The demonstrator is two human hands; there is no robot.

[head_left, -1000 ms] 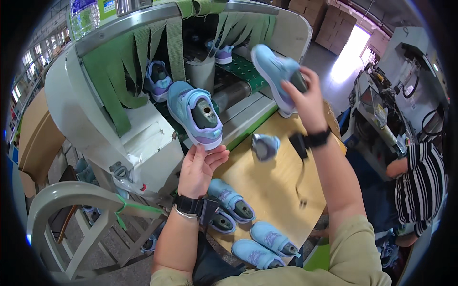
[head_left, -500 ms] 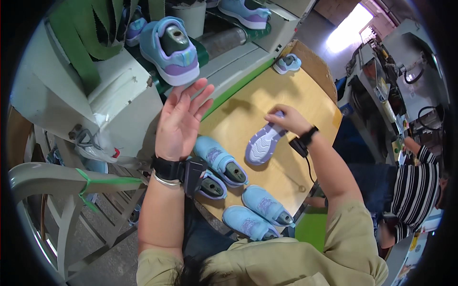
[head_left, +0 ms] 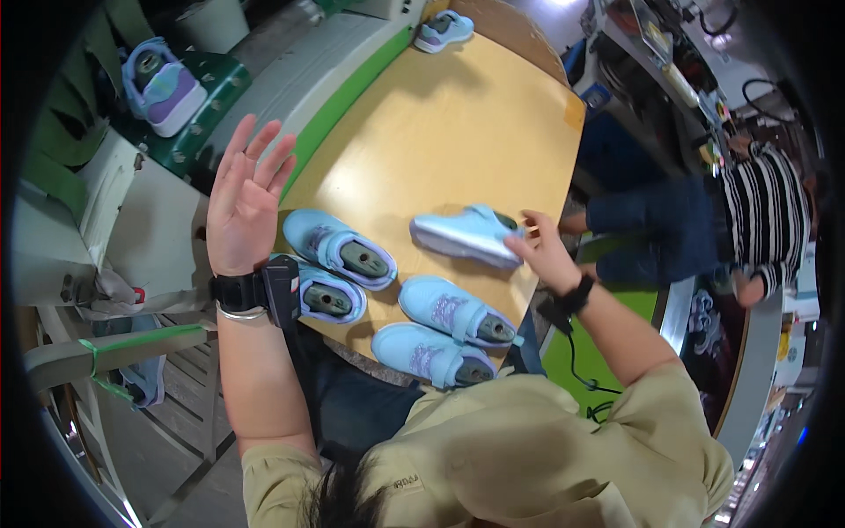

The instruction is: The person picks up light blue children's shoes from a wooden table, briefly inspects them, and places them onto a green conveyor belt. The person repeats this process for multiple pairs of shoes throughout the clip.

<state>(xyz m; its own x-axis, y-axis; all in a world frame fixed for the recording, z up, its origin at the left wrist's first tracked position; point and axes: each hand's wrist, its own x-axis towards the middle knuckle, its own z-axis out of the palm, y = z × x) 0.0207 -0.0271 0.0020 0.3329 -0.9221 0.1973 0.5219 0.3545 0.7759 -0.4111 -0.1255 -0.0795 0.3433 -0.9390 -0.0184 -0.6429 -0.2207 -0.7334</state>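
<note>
My left hand (head_left: 246, 207) is raised at the left beside the machine's edge, empty, with its fingers spread. My right hand (head_left: 547, 253) grips a light blue sneaker (head_left: 462, 231) by its heel over the table. That sneaker lies level, its toe pointing left and its pale sole edge facing me. Nearer to me are two pairs of similar sneakers with dark green shoe lasts inside: the left pair (head_left: 310, 231) close to my left wrist, the right pair (head_left: 437, 302) at the table's near edge.
A wooden table (head_left: 422, 123) spreads ahead of me, with a small blue shoe (head_left: 444, 32) in its far corner. At left, a blue and purple sneaker (head_left: 161, 88) rests on the machine's green belt (head_left: 220, 84). A person in a striped top (head_left: 764, 220) is at the right.
The sneaker in my right hand has turned from sole showing to side showing and come lower. My left hand has moved away from the belt sneaker. The view has shifted too.
</note>
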